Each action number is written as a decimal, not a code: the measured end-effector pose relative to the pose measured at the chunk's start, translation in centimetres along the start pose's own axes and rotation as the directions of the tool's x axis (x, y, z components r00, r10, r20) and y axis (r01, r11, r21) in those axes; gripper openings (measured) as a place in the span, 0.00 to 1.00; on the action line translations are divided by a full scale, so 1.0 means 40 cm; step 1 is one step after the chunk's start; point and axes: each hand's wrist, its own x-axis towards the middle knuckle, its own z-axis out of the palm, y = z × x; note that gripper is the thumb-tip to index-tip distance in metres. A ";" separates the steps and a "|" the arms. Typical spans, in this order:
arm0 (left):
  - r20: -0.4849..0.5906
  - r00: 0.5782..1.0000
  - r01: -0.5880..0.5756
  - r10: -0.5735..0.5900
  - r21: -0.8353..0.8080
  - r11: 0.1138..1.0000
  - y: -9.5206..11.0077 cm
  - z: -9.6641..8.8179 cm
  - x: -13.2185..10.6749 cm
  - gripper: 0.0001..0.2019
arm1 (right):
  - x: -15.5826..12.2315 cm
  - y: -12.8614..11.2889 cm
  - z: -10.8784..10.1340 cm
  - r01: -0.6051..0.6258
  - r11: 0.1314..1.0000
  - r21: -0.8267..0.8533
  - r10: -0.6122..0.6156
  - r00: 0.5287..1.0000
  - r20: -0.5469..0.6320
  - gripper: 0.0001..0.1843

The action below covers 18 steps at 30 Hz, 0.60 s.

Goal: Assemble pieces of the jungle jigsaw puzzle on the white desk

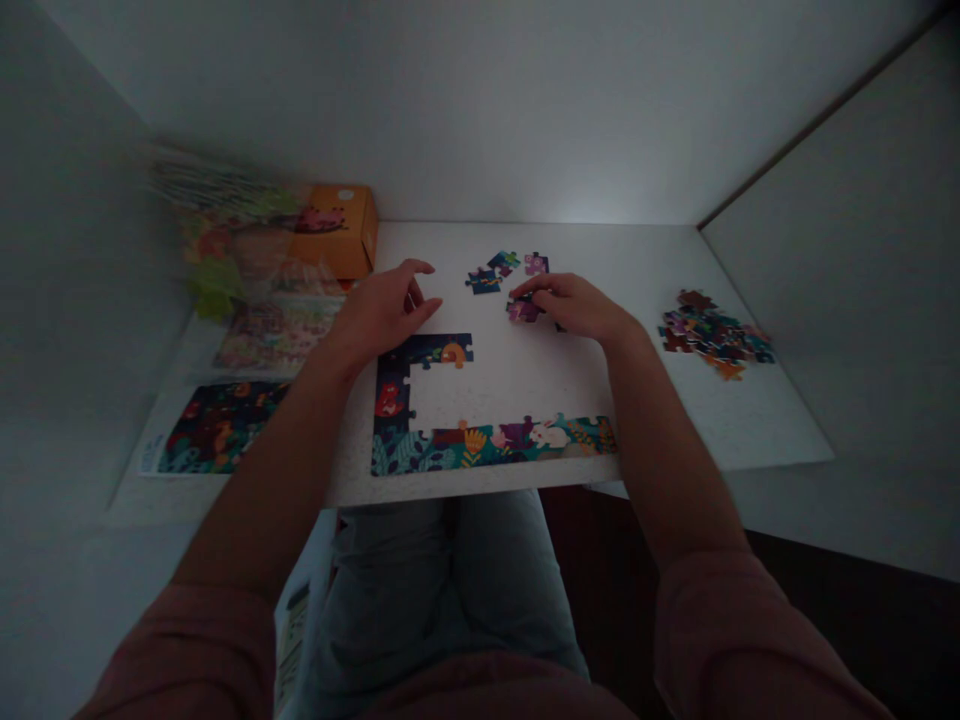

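Observation:
My left hand (386,308) hovers over the table just above the partly joined jigsaw puzzle (390,440), its thumb and index finger apart and nothing between them. The joined pieces form the left side, the bottom edge with a white rabbit, and a short stretch of the top. My right hand (564,302) has its fingers closed on a purple puzzle piece (523,309); part of that piece is hidden under the fingers. Close behind lie a dark blue puzzle piece (484,281), a green and blue one (505,262) and a pink-purple one (535,263).
A heap of loose puzzle pieces (716,335) lies at the right. An orange box (337,230) stands at the back left against the wall, beside blurred clear plastic packaging (262,325). The dark printed picture sheet (217,430) lies at the front left, partly behind my left forearm.

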 end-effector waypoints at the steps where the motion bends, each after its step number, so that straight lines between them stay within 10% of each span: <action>1: -0.010 1.000 0.002 -0.002 -0.008 1.000 0.001 -0.001 -0.001 0.24 | -0.001 0.001 -0.001 -0.002 1.000 0.007 0.002 1.000 0.009 0.10; 10: -0.014 1.000 -0.022 0.021 -0.040 0.999 0.015 -0.003 0.000 0.18 | -0.015 -0.009 0.001 0.038 0.992 0.117 -0.050 0.994 0.099 0.20; 18: 0.002 0.999 -0.032 0.032 -0.069 0.997 0.012 0.004 0.006 0.13 | -0.072 -0.083 -0.036 0.067 0.977 0.203 -0.046 0.993 -0.107 0.27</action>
